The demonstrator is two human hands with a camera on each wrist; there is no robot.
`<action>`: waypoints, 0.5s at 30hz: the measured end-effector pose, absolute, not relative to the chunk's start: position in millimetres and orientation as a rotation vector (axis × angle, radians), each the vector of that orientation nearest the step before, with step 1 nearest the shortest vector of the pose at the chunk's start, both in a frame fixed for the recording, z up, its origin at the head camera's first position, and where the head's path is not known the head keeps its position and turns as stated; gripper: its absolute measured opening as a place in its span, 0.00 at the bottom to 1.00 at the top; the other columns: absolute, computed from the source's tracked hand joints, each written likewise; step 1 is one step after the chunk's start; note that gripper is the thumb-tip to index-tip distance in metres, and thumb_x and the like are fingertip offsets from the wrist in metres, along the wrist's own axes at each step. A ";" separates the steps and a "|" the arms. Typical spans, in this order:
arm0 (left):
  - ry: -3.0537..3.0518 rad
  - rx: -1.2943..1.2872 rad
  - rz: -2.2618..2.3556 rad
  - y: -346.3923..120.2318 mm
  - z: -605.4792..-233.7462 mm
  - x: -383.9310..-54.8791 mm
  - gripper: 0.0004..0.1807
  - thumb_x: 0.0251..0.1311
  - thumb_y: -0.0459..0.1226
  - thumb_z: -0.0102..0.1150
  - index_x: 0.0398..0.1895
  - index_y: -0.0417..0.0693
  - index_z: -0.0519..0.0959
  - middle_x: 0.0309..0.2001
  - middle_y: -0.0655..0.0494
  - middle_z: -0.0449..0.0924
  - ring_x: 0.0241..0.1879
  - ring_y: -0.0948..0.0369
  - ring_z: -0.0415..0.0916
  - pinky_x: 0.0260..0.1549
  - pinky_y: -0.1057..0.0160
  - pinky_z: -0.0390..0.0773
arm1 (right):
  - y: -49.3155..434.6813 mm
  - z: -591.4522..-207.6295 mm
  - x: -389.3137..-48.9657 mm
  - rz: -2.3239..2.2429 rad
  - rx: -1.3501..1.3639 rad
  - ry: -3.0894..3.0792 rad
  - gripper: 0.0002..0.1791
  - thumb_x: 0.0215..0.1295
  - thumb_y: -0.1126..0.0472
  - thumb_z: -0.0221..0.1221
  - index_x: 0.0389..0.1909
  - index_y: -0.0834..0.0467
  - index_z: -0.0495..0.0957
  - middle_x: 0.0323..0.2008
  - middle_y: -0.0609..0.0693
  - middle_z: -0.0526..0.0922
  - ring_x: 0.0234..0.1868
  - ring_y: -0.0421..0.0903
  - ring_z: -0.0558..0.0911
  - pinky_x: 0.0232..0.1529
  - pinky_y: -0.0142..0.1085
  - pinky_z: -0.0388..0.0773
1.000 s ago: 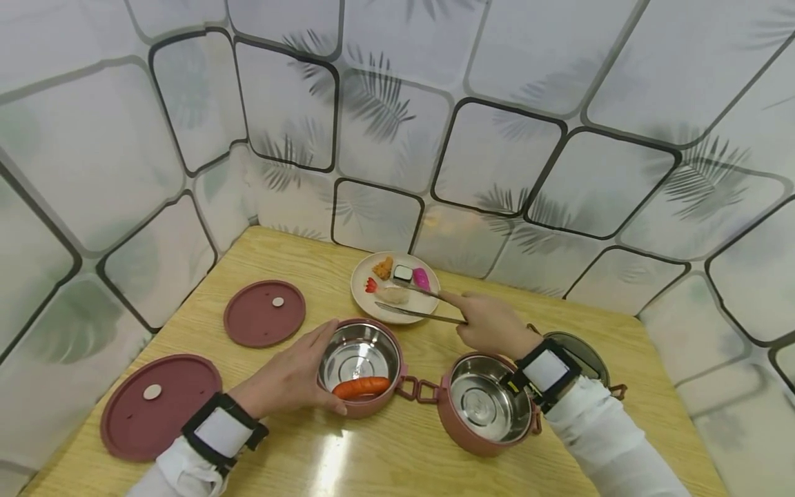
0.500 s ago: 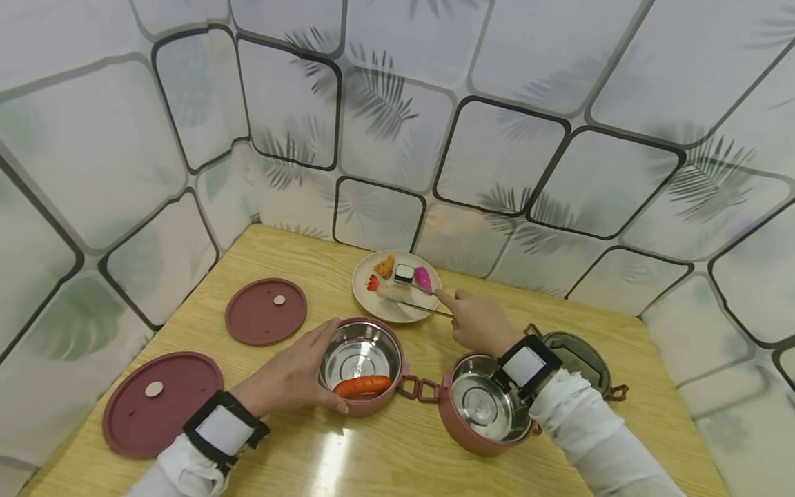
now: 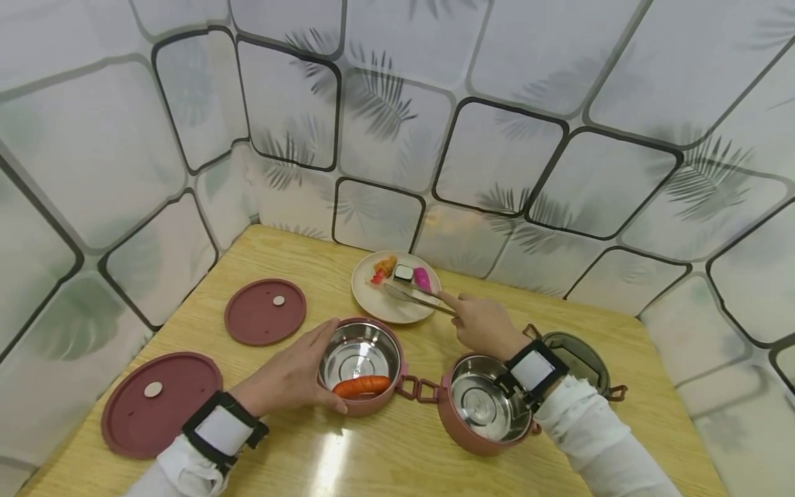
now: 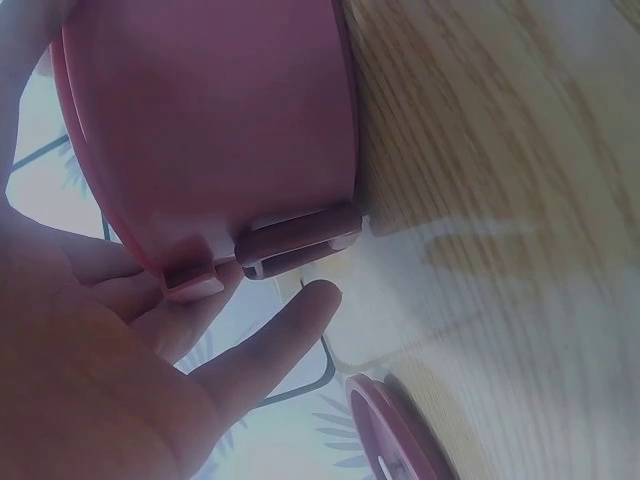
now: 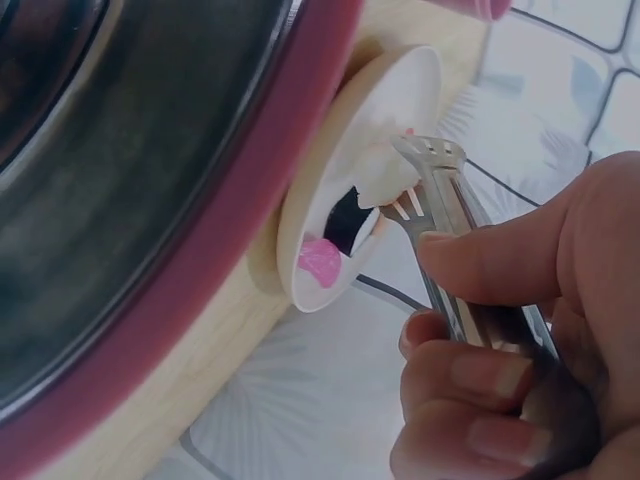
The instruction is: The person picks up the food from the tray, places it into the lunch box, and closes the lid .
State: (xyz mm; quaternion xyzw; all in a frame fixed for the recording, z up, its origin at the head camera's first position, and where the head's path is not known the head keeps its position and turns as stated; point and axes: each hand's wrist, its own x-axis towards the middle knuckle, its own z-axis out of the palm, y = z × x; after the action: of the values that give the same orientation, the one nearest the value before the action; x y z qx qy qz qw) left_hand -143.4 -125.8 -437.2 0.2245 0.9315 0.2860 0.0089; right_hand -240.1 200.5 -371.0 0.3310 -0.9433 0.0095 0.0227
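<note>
My left hand [image 3: 297, 378] holds the left side of a small pink pot [image 3: 371, 411], in which an orange carrot [image 3: 362, 387] lies. In the left wrist view its fingers lie along the pot's rim and side handle [image 4: 300, 240], one finger pointing straight. My right hand [image 3: 487, 326] grips metal tongs [image 3: 435, 305], reaching over a cream plate [image 3: 397, 318] at the back. Between the tongs' tips, in the right wrist view, is a pale sushi piece [image 5: 383, 176] with a reddish end. A black-wrapped roll [image 3: 404, 273], a pink piece [image 3: 421, 278] and a fried piece [image 3: 388, 264] sit beside it.
A second pink pot [image 3: 477, 442] with a steel inside stands under my right wrist. Behind that wrist is a dark glass lid or pan [image 3: 580, 355] with brown handles. Two dark red lids [image 3: 263, 324] lie at the left. Patterned walls close off the table's back and sides.
The tongs have swung over the plate and their arms have come closer together around the pale sushi, whose red end has shifted slightly right and up. My left hand stays on the pot.
</note>
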 end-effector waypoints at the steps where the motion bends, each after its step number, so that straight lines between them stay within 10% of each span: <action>1: 2.910 0.702 0.891 -125.8 -437.5 -143.2 0.74 0.22 0.71 0.66 0.71 0.45 0.43 0.69 0.42 0.48 0.64 0.53 0.50 0.58 0.50 0.63 | 201.2 -370.0 -239.6 0.058 1.019 -2.917 0.29 0.59 0.65 0.54 0.64 0.52 0.64 0.23 0.48 0.70 0.15 0.41 0.62 0.12 0.32 0.55; 15: 2.917 0.709 0.878 -126.1 -438.5 -143.6 0.73 0.22 0.72 0.64 0.71 0.47 0.41 0.69 0.43 0.48 0.65 0.54 0.49 0.59 0.50 0.61 | 214.7 -357.8 -234.8 0.227 1.033 -2.818 0.30 0.59 0.64 0.56 0.64 0.50 0.64 0.27 0.49 0.76 0.19 0.40 0.65 0.17 0.34 0.60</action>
State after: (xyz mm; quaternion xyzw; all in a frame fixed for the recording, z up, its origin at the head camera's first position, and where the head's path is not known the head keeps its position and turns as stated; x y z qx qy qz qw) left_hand -143.6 -126.1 -438.5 0.2267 0.9326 0.2806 0.0068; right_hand -234.8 214.7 -357.8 0.3426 -0.9341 0.0752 0.0659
